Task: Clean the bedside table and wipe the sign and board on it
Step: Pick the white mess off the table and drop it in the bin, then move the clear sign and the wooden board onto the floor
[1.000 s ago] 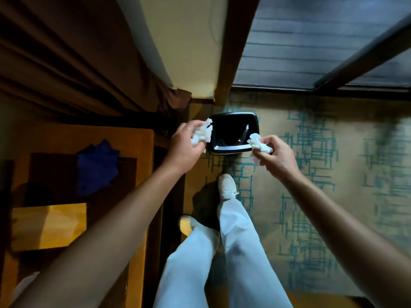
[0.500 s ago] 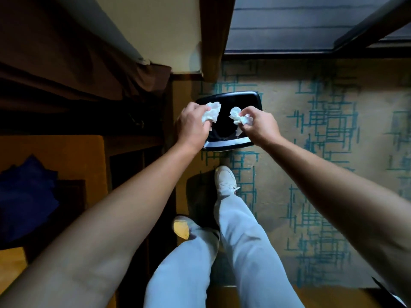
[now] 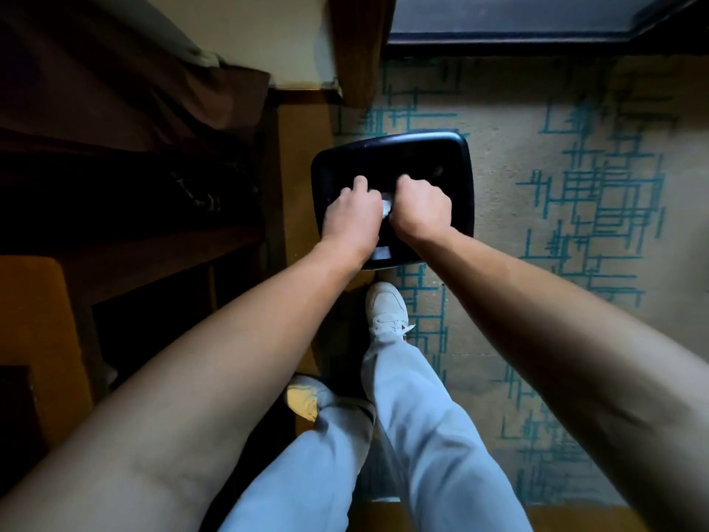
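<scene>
Dumping waste: left hand (image 3: 351, 218) and right hand (image 3: 420, 211), fingers curled around white tissue (image 3: 386, 207), over the black bin (image 3: 460, 174); next, release, then wipe

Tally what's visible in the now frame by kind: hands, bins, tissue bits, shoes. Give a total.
Hands: 2, left hand and right hand, both over the bin
Black bins: 1, bin on the carpet
White tissue bits: 1 showing, tissue between the hands; any more is hidden
Shoes: 2, front shoe and rear shoe
Total: 6
</scene>
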`<state>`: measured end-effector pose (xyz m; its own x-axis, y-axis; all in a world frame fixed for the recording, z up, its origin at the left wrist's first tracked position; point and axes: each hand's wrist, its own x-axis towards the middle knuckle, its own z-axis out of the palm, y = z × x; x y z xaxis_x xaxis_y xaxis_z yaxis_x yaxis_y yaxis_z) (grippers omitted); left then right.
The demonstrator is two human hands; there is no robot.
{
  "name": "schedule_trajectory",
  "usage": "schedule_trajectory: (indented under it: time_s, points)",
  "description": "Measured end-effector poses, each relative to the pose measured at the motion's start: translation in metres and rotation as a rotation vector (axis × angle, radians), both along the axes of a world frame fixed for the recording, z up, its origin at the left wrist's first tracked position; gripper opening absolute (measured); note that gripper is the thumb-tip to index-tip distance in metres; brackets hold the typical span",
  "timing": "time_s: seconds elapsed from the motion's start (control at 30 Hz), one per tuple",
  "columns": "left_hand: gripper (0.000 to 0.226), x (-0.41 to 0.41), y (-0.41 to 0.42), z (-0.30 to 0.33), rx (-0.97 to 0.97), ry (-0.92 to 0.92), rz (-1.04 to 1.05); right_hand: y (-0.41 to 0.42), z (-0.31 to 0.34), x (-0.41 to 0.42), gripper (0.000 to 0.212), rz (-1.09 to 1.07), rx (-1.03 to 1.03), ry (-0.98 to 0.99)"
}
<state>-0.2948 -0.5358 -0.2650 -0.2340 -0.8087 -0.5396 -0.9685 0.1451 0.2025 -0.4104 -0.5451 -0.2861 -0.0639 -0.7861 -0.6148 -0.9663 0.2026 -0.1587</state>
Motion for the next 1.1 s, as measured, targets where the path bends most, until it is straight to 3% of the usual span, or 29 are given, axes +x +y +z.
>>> schedule_trajectory:
  time_s: [0.2,0.37,0.47,0.63,0.77,0.87,1.0,1.1]
  points:
    - [0.022,-0.010,-0.003,-0.007,0.033,-0.066,0.046,-0.001,0.000,-0.002,0.023,-0.045,0.060,-0.044]
    - [0.020,0.002,0.004,-0.009,0.034,0.064,0.024,0.005,0.019,-0.012,0.031,0.015,0.022,-0.120]
    - [0.041,0.013,0.005,0.001,-0.016,0.137,-0.032,0.015,0.035,-0.018,0.034,0.128,-0.104,-0.109]
    - [0.062,0.027,0.008,0.037,-0.138,-0.003,-0.173,0.026,0.062,-0.027,0.059,0.315,-0.263,-0.021]
    - [0.070,0.050,0.007,0.082,-0.150,-0.050,-0.080,0.019,0.106,-0.025,0.074,0.360,-0.308,0.013]
    - [0.066,0.078,0.014,0.123,-0.220,0.043,0.008,0.011,0.150,-0.012,0.077,0.373,-0.337,0.006]
    - [0.041,0.136,0.045,0.182,-0.417,0.305,0.273,0.012,0.210,0.024,0.078,0.416,-0.386,-0.075]
    - [0.026,0.188,0.090,0.224,-0.544,0.361,0.434,0.024,0.252,0.063,0.077,0.456,-0.417,-0.153]
